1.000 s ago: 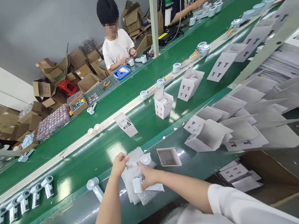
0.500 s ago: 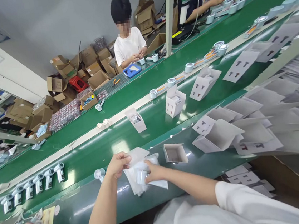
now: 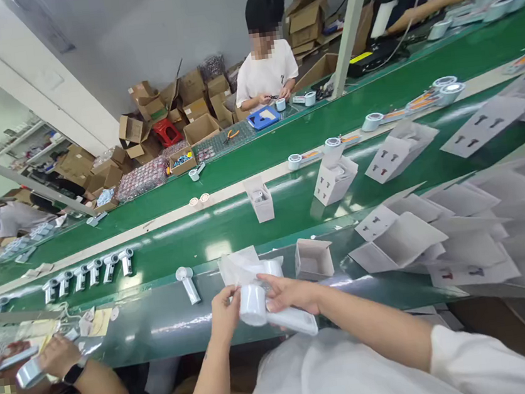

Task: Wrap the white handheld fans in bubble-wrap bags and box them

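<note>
A pale handheld fan (image 3: 253, 305) with a round head and a straight handle lies tilted between my hands, close to my body. My right hand (image 3: 290, 293) grips it at the neck, where head and handle meet. The curled fingers of my left hand (image 3: 227, 312) are closed at the left edge of the fan's head; whether they also pinch thin plastic cannot be made out. Just beyond my hands, white translucent bags (image 3: 239, 264) lie on the bench. A second pale round head (image 3: 272, 267) shows there, partly hidden behind my right hand.
An open white box (image 3: 314, 260) stands right of the bags, with several more boxes (image 3: 398, 241) stacked further right. One fan (image 3: 188, 286) lies to the left. Filled boxes (image 3: 260, 202) stand on the green belt (image 3: 176, 229). A co-worker's hand (image 3: 60, 356) works at lower left.
The bags my hands were holding now lie beyond them. The fan is nearer my body, its head and handle uncovered to view. My view has turned left.
</note>
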### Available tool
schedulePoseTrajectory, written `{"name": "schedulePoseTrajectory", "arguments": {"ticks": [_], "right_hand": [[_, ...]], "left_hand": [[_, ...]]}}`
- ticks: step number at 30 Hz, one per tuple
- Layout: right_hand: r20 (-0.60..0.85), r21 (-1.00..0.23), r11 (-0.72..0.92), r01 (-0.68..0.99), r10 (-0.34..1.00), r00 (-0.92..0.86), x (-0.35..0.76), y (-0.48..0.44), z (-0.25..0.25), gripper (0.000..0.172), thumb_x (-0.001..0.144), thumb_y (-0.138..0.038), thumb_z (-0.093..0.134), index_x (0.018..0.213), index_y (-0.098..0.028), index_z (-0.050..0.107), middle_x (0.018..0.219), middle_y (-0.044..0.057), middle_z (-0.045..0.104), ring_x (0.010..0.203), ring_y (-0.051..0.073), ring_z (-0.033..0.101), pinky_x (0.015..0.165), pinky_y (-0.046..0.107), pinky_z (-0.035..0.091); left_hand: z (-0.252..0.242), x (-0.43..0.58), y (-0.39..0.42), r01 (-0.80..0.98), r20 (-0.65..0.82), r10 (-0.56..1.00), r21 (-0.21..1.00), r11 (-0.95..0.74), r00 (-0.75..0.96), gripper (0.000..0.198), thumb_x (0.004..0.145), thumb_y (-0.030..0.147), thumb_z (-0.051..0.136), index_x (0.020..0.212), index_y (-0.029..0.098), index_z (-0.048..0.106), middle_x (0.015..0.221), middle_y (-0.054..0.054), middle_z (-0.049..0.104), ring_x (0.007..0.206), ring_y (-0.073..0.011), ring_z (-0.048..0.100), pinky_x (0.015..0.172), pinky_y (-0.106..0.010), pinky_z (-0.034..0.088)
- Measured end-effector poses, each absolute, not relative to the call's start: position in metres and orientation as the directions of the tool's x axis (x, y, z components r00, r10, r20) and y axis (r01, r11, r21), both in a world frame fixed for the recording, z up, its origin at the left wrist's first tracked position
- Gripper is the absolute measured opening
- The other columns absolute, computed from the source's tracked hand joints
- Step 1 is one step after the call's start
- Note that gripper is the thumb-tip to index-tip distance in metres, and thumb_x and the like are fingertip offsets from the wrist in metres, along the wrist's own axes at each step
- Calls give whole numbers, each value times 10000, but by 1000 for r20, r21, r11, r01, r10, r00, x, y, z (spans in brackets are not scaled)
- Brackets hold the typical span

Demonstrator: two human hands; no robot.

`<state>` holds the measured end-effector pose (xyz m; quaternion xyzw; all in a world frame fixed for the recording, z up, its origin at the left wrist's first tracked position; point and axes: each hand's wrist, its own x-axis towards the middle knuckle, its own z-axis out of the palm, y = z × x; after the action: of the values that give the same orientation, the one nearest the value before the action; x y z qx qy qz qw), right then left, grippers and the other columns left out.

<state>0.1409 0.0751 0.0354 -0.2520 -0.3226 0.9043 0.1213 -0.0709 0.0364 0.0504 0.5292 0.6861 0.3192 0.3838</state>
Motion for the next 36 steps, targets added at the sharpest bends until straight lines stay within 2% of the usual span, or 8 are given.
{"name": "schedulePoseTrajectory", "arguments": {"ticks": [5, 9, 12, 15, 21, 26, 32, 36], "right_hand": [[-472, -664, -747, 40, 377, -797, 135, 71, 41, 671, 560, -335, 828, 1150, -189, 541, 885, 31, 635, 688, 166, 640, 642, 326, 544], [-567, -671, -738, 65, 455, -687, 135, 53, 32, 428, 586, -308, 800, 917, -201, 551, 835, -1, 630, 653, 156, 633, 600, 315, 538], [-612, -646, -762, 31, 494, -618, 137, 38, 31, 386, 608, -319, 772, 828, -208, 475, 741, -26, 608, 574, 149, 618, 543, 318, 528], [-606, -619, -785, -36, 507, -613, 139, 26, 35, 416, 607, -317, 759, 868, -221, 450, 792, -20, 615, 571, 168, 631, 497, 318, 518], [-593, -543, -835, -92, 459, -661, 138, 13, 50, 465, 663, -247, 686, 1059, -253, 443, 715, -28, 610, 551, 165, 619, 482, 290, 495], [-736, -369, -916, -158, 392, -553, 151, 5, 57, 206, 708, -226, 624, 820, -213, 451, 616, -39, 554, 571, 133, 581, 568, 266, 475], [-621, -776, -565, 281, 606, -497, 200, -3, 78, 307, 696, -348, 675, 584, -189, 437, 513, -79, 413, 507, 77, 370, 495, 200, 293], [-626, -730, -661, 173, 545, -558, 227, 16, 94, 289, 689, -437, 690, 708, -191, 539, 664, -35, 554, 629, 108, 510, 599, 219, 396]], "left_hand": [[44, -65, 8, 296, -276, 944, 900, 321, -184, 235, 727, 348, 573, 680, 130, 647, 527, 10, 543, 488, -111, 464, 504, -234, 393], [58, -65, -8, 583, 27, 985, 809, 77, -168, 221, 822, 313, 518, 786, 148, 662, 678, -40, 620, 631, -159, 551, 605, -278, 457], [65, -56, -28, 825, 363, 929, 500, -264, 77, 209, 878, 186, 439, 877, 160, 646, 758, -71, 617, 732, -184, 556, 678, -318, 475], [66, -45, -50, 863, 492, 833, 275, -425, 253, 228, 880, 90, 419, 996, 161, 602, 760, -69, 594, 708, -177, 543, 647, -310, 485], [61, -18, -61, 853, 585, 747, 170, -494, 316, 275, 852, 31, 446, 1089, 144, 528, 817, -89, 589, 767, -192, 556, 703, -342, 510], [65, -3, -72, 815, 545, 804, 337, -471, 240, 237, 859, 59, 454, 1056, 162, 534, 790, -73, 595, 731, -174, 555, 663, -304, 494], [75, 6, -77, 469, 75, 993, 883, -22, -96, 133, 899, 191, 442, 1031, 187, 459, 688, 21, 533, 579, -100, 498, 567, -225, 432], [88, 10, -69, 211, -31, 998, 977, 43, -61, 117, 896, 217, 460, 1007, 201, 423, 714, 29, 505, 598, -91, 477, 574, -212, 414]]}}
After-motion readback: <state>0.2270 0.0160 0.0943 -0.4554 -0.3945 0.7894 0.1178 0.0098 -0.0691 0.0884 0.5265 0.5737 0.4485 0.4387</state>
